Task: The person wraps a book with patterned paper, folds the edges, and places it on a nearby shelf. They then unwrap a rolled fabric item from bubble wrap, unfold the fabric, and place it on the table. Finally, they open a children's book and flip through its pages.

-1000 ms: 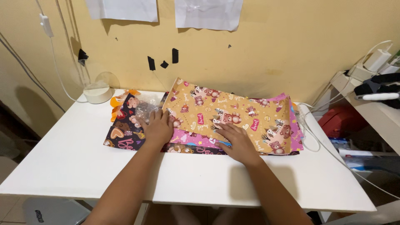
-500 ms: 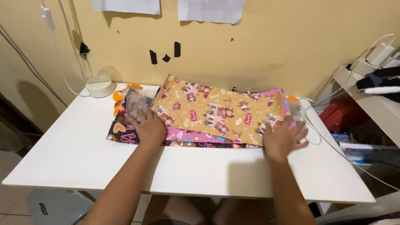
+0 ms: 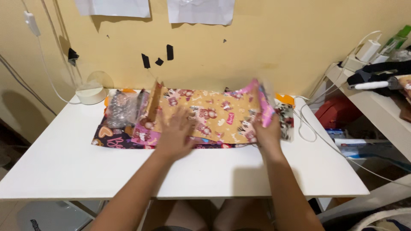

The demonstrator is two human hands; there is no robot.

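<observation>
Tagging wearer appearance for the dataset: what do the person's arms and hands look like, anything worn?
Both forearms are bare up to the frame edge: no sleeves show. The left hand and right hand wear no gloves, and I see no watch, bracelet or wrist strap. The picture is too soft to rule out rings on the fingers.

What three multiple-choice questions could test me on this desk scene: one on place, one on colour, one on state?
1. Where is the round lamp?
A. back left of the table
B. front right
C. on the floor

2. What colour is the top sheet's background?
A. green
B. tan-orange
C. white

3. What is the right hand doing?
A. resting on bare table
B. lifting the sheets' right edge
C. holding a cable

Answers:
1 A, it stands by the wall at the left corner.
2 B, bears are printed on tan-orange.
3 B, the edge curls up above it, while the left hand presses flat.
</observation>
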